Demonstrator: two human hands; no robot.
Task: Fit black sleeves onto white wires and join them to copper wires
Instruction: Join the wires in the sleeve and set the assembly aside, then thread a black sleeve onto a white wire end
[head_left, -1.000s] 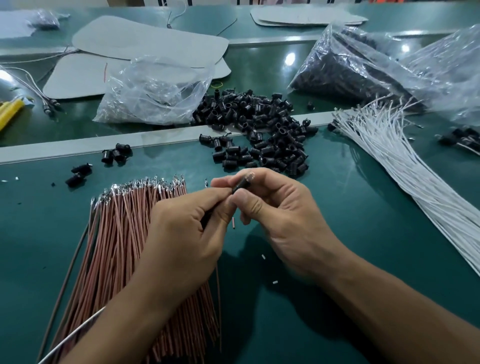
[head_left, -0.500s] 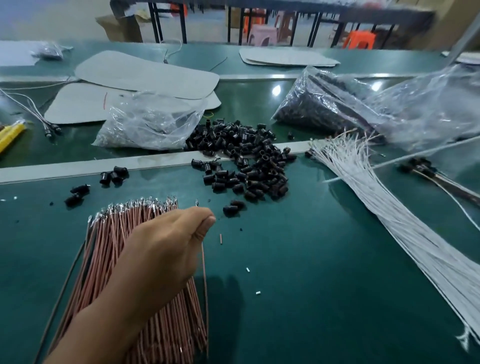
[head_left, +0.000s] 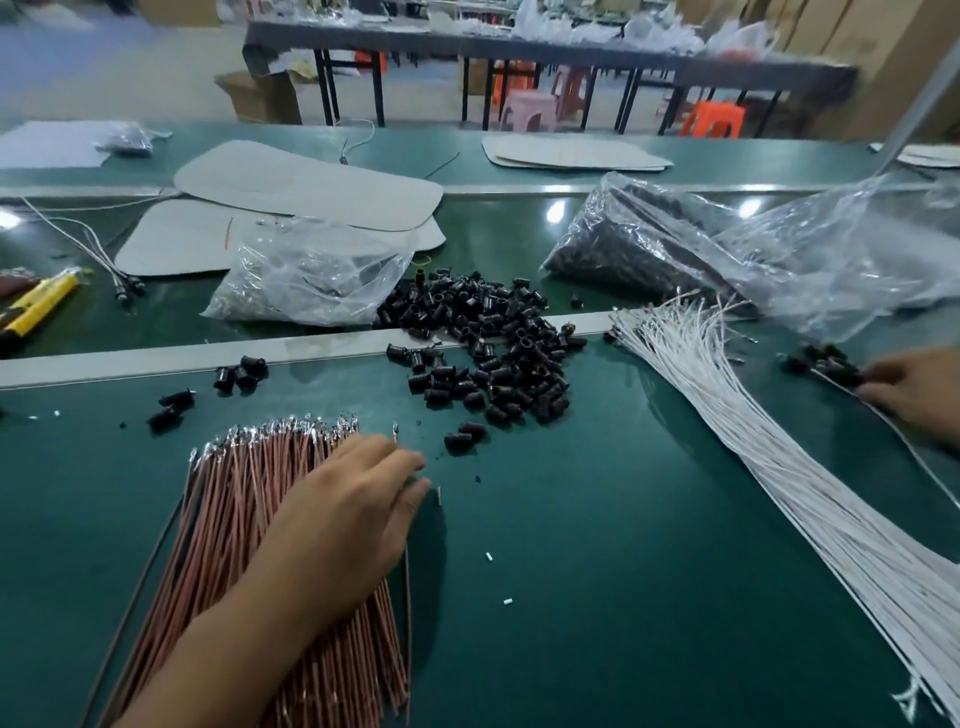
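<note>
Head view: the left hand (head_left: 343, 525) lies released, fingers fairly straight, flat on the copper wires (head_left: 244, 499). This bundle is fanned on the green worktop (head_left: 597, 571), long axis running away from the person, silvery tips at the far end. The right hand (head_left: 919, 395) is at the frame's right edge, touching a small cluster of sleeved pieces (head_left: 826, 361). It is blurred and cropped, so I cannot tell whether it grasps one. Between the hands lie the white wires (head_left: 769, 441), slanting from far centre to near right, closer to the right hand. The loose black sleeves (head_left: 493, 353) are heaped beyond the left hand, forward and right. Fetching a white wire likely falls to the right hand, reaching to its left.
</note>
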